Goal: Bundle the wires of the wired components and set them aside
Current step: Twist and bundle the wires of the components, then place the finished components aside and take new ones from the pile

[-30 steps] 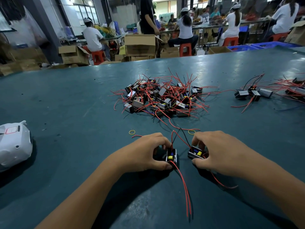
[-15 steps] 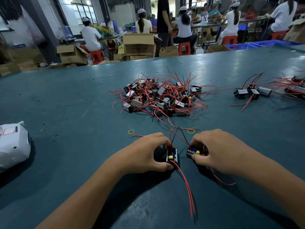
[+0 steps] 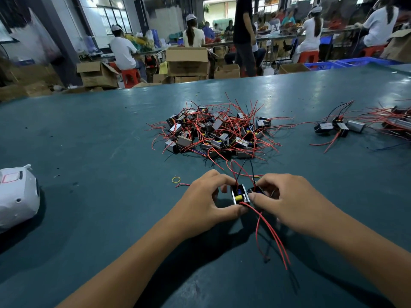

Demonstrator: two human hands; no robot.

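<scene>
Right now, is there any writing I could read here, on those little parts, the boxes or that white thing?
No text can be read.
Wired components in the pile: any markings are too small to read.
Component in the left hand: yellow and blue parts show, no lettering.
White device: a red outlined rectangle, no words.
Cardboard boxes: faint print, too blurred to read.

Factory assembly floor, capped workers point(image 3: 193, 33) on red stools point(image 3: 131, 77) at benches, cardboard cartons point(image 3: 187, 61), blue crates point(image 3: 322, 65)
</scene>
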